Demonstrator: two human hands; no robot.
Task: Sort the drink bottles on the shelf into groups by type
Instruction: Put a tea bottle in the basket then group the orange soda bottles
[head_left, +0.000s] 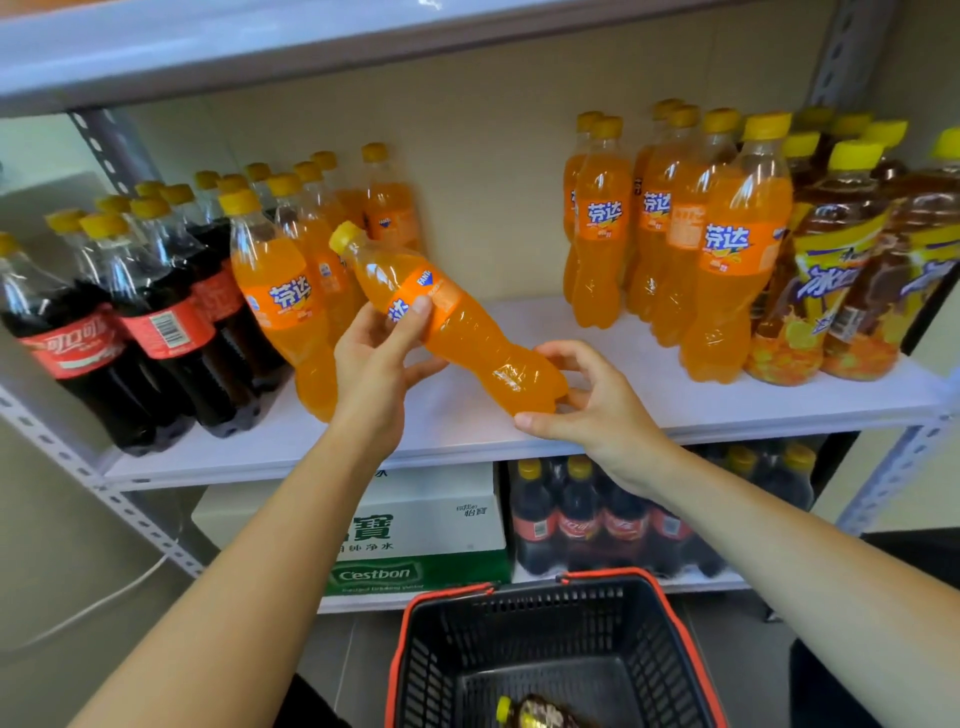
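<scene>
— Holding what, exactly?
— A clear plastic bottle of orange soda with a yellow cap, tilted above the white shelf board, cap up-left.
— Both hands?
— Yes. The left hand has its fingers and thumb wrapped round the label; the right hand curls its fingers about the base.
— Neighbours?
— Dark red-labelled cola bottles stand far left, more orange bottles to the right.

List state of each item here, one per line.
Held orange soda bottle: capped, tilted, in both hands.
Left hand: grips its label.
Right hand: holds its base.
Cola bottles: upright, capped.
Shelved orange soda bottles: upright, capped, two groups.
Iced tea bottles: upright, capped.
Basket: lone bottle lying inside.
</scene>
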